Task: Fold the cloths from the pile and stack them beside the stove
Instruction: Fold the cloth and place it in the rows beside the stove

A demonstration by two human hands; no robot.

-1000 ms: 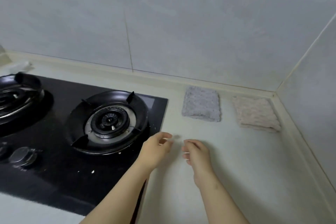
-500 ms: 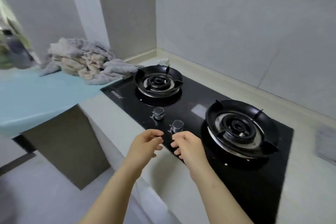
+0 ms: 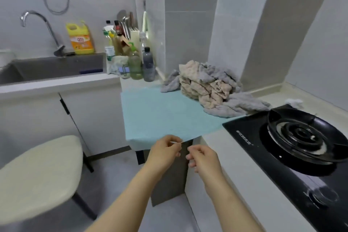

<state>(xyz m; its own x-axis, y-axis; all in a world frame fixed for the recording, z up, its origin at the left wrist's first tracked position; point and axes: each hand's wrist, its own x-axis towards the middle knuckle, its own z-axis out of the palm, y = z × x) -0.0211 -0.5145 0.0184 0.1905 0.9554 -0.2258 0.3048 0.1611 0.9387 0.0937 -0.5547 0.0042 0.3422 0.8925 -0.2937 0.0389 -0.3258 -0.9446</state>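
Head view: both forearms reach forward, low in the middle of the frame. Left hand [image 3: 165, 153] has its fingers loosely curled, thumb tip close to the forefinger, and nothing visible in it; it holds no cloth. Right hand [image 3: 204, 158] is just beside it, not touching, fingers likewise loosely curled and holding nothing. Both hands hover off the near edge of a light blue mat [image 3: 160, 118], by its near right corner, and the left knuckles overlap that edge in view; contact with the mat cannot be told. Pile of cloths [image 3: 211, 88] lies at the far right corner of the mat, against the tiled wall: crumpled beige pieces heaped in the middle, grey pieces draped over the top and spilling out left and right. The grey piece on the right reaches the mat's right edge, just beside the far left corner of the stove [image 3: 250, 137]. The pile is well apart from both hands. The stove is black glass set into a pale counter [image 3: 222, 158]; one burner [image 3: 305, 135] shows on it, and a knob [image 3: 323, 195] near the counter's front edge is blurred. A small white crumpled item [image 3: 293, 102] lies on the counter behind the stove. Left of the mat: a sink [image 3: 47, 69] with a curved faucet [image 3: 37, 22], a yellow jug [image 3: 81, 38] on its back edge, and a cluster of bottles [image 3: 139, 64] at the wall. A cream seat [image 3: 37, 175] stands on the floor at lower left.
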